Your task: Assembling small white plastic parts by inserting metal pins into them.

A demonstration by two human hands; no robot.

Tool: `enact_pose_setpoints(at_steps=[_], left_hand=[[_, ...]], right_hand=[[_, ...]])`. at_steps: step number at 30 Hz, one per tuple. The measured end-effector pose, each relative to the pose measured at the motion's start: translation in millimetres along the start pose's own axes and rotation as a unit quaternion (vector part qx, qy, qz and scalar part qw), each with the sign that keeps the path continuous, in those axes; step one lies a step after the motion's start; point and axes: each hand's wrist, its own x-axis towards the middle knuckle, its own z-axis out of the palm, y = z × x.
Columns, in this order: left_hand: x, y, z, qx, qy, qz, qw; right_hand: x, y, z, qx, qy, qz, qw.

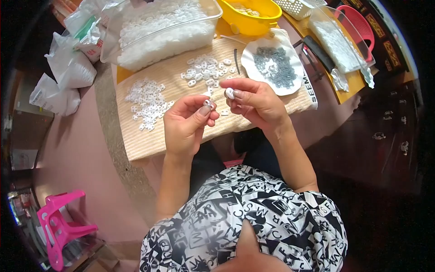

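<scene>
My left hand (183,127) is closed, pinching a small white plastic piece with holes (208,103) between thumb and fingertips. Close beside it, my right hand (259,103) grips a white oval plastic piece (230,93) between thumb and index finger. Both hands are held over the near part of a striped beige cloth (140,146) on the table. Beyond them lies a loose group of white oval pieces with two holes (206,70). Left of my left hand is a heap of smaller white pieces (147,100). Small dark grey parts (283,61) lie on a white plate (248,58) at the right.
A clear tub (199,23) full of white pieces stands at the back, beside a yellow basin (253,26). On the right are another clear tub (337,47) and a red basket (369,34). White bags (70,63) and a pink stool (61,222) stand left.
</scene>
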Motion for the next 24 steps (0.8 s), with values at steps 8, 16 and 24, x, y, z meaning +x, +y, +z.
enact_pose_setpoints(at_steps=[8, 16, 24], left_hand=[[-8, -8, 8, 0.010, -0.010, -0.020, 1.000], [-12, -7, 17, 0.033, -0.017, -0.028, 0.999], [-16, -5, 20, 0.058, -0.012, -0.015, 0.998]], right_hand=[[-18, 1, 7, -0.040, 0.037, -0.048, 0.997], [-30, -3, 29, -0.160, 0.133, -0.104, 0.973], [-32, 0, 34, -0.197, 0.116, -0.144, 0.963]])
